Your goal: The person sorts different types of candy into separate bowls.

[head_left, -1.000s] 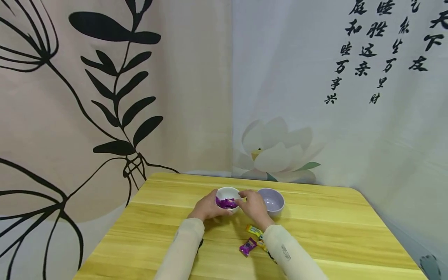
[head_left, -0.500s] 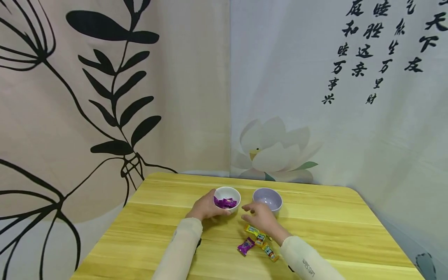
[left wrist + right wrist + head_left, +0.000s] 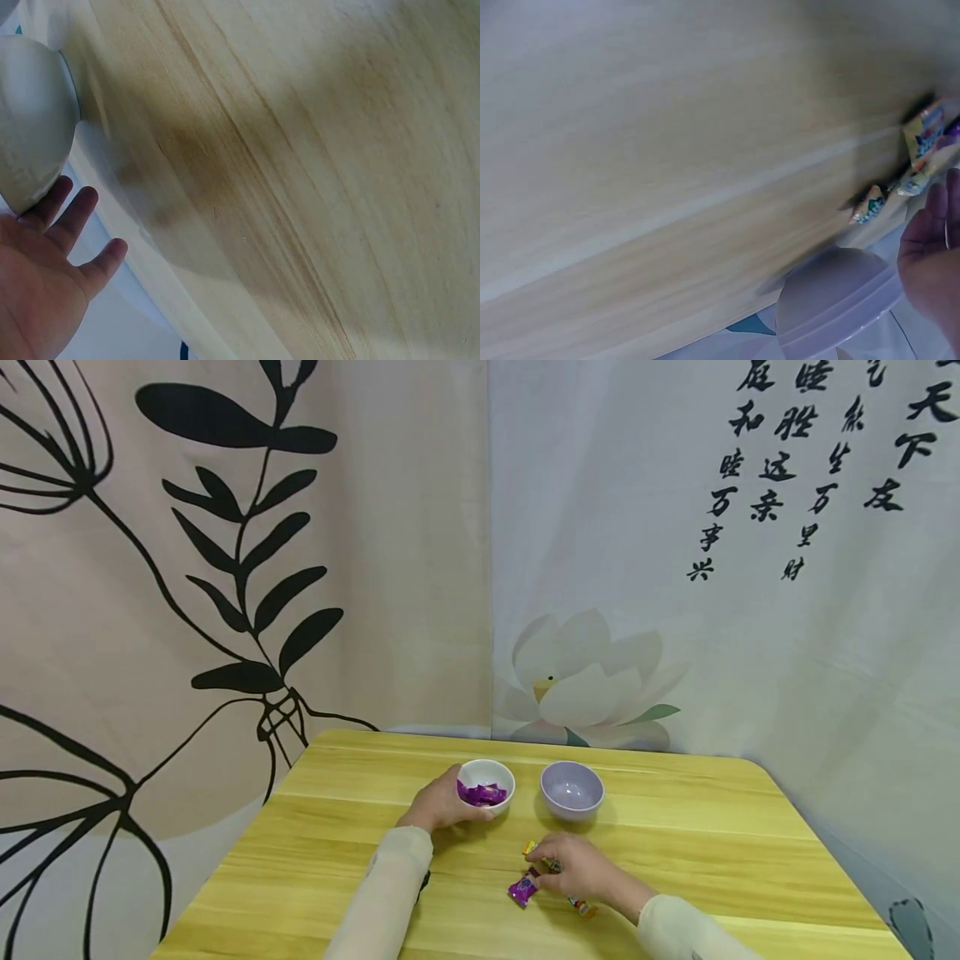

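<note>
Here, purple-wrapped candy (image 3: 521,892) is slanting lengthwise far-right; your left grip (image 3: 441,802) is holding the white bowl (image 3: 487,771), your right grip (image 3: 576,864) staying unclear.

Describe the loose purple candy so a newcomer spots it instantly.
On the wood-grain table, below the lavender bowl in the head view, find the right hand. The loose purple candy lies by its thumb. Neighbouring yellow candies differ in colour; the other purple candies sit inside the white bowl.

Black Chinese characters (image 3: 777,467) on the wall cloth (image 3: 600,527) include 天下友, 生万里财, 睦胜远亲 and 和睦万事兴; print on the candy wrappers (image 3: 926,140) is too blurred to read.
</note>
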`<state>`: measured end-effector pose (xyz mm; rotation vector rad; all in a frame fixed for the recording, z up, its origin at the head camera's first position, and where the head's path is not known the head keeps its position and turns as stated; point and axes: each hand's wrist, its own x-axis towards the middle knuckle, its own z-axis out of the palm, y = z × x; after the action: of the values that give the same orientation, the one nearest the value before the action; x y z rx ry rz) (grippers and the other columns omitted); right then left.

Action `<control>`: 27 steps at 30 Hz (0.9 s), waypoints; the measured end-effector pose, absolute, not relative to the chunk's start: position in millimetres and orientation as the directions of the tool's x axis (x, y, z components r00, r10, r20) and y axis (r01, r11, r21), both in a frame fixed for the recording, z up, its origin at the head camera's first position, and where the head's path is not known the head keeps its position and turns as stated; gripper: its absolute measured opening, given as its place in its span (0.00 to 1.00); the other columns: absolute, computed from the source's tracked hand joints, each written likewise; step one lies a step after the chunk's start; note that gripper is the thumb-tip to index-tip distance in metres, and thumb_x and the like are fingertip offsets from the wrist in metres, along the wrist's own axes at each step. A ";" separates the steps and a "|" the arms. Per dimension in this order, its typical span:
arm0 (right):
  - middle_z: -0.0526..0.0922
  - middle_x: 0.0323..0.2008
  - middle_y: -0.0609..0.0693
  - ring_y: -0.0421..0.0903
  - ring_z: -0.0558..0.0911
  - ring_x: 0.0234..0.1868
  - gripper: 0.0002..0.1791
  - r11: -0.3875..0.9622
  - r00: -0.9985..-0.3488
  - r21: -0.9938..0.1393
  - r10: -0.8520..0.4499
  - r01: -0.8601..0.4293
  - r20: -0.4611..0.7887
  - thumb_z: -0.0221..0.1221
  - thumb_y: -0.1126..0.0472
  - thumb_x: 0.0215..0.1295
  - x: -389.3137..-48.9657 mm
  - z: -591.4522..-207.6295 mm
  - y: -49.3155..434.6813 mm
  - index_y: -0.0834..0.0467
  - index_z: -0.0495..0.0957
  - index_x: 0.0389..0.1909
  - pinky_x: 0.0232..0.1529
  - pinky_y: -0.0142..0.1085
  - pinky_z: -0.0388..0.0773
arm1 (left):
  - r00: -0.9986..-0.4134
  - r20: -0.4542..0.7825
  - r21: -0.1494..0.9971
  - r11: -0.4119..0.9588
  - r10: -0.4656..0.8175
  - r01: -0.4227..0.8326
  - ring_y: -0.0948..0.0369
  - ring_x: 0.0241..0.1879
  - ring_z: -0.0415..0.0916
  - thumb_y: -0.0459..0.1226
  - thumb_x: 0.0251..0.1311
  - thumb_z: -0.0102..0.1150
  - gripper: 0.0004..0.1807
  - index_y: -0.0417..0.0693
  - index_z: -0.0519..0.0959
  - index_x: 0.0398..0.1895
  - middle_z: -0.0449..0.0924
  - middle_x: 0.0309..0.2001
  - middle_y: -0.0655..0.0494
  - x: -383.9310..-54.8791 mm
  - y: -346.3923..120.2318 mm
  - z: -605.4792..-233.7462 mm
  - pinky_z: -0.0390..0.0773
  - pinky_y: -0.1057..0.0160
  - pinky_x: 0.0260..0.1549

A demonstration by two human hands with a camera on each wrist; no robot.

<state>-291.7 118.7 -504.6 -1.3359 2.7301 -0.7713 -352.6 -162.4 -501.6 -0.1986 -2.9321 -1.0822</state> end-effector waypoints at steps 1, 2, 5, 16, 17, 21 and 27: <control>0.85 0.43 0.45 0.43 0.81 0.45 0.17 0.513 -0.625 -0.413 -0.752 -0.753 0.207 0.70 0.57 0.58 -290.8 -505.8 119.7 0.57 0.85 0.47 0.49 0.41 0.78 | -0.992 0.053 0.647 0.753 0.114 0.121 0.49 0.57 0.74 0.58 0.35 0.81 0.57 0.45 0.65 0.69 0.77 0.58 0.49 -352.7 -162.6 -501.5 0.72 0.46 0.58; 0.85 0.43 0.45 0.42 0.81 0.46 0.17 0.511 -0.616 -0.395 -0.759 -0.763 0.210 0.71 0.57 0.57 -290.0 -506.7 120.5 0.56 0.85 0.48 0.50 0.42 0.78 | -0.992 0.052 0.648 0.753 0.113 0.119 0.49 0.57 0.74 0.58 0.35 0.81 0.57 0.45 0.65 0.69 0.77 0.58 0.49 -352.8 -162.8 -501.5 0.72 0.46 0.58; 0.84 0.45 0.45 0.43 0.80 0.47 0.18 0.512 -0.601 -0.359 -0.772 -0.780 0.207 0.70 0.56 0.57 -289.3 -508.6 121.5 0.55 0.85 0.49 0.51 0.43 0.77 | -0.992 0.049 0.648 0.752 0.117 0.121 0.49 0.58 0.74 0.58 0.36 0.81 0.57 0.45 0.65 0.69 0.77 0.58 0.48 -352.9 -163.4 -501.7 0.72 0.46 0.58; 0.84 0.48 0.46 0.44 0.80 0.50 0.19 0.510 -0.566 -0.282 -0.807 -0.813 0.172 0.71 0.55 0.56 -294.4 -513.0 116.2 0.53 0.85 0.49 0.54 0.42 0.76 | -0.991 0.047 0.659 0.741 0.126 0.126 0.48 0.58 0.74 0.57 0.35 0.81 0.57 0.44 0.65 0.69 0.76 0.58 0.48 -352.0 -163.3 -499.8 0.72 0.45 0.58; 0.84 0.48 0.46 0.44 0.80 0.50 0.19 0.505 -0.559 -0.274 -0.811 -0.818 0.173 0.70 0.56 0.55 -294.7 -513.7 115.6 0.53 0.85 0.49 0.54 0.41 0.76 | -0.991 0.046 0.660 0.741 0.125 0.125 0.48 0.58 0.74 0.57 0.36 0.81 0.57 0.44 0.65 0.69 0.76 0.58 0.48 -351.9 -163.2 -499.7 0.72 0.45 0.58; 0.83 0.47 0.45 0.42 0.79 0.49 0.17 0.485 -0.534 -0.249 -0.823 -0.838 0.192 0.70 0.58 0.54 -295.1 -517.5 113.8 0.51 0.85 0.47 0.54 0.38 0.76 | -0.992 0.042 0.657 0.745 0.118 0.116 0.49 0.58 0.74 0.57 0.36 0.81 0.56 0.45 0.65 0.69 0.77 0.59 0.48 -351.6 -163.0 -499.8 0.72 0.45 0.58; 0.82 0.44 0.42 0.40 0.79 0.47 0.14 0.470 -0.521 -0.251 -0.828 -0.846 0.207 0.70 0.57 0.56 -294.2 -519.3 113.0 0.50 0.86 0.44 0.52 0.37 0.76 | -0.992 0.038 0.650 0.752 0.117 0.113 0.49 0.57 0.74 0.58 0.36 0.81 0.57 0.46 0.65 0.69 0.77 0.59 0.49 -352.1 -163.9 -501.0 0.72 0.45 0.58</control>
<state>-294.2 113.0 -519.3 -1.5633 2.7412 -0.5203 -352.1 -163.9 -501.0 -0.1931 -2.9448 -1.0913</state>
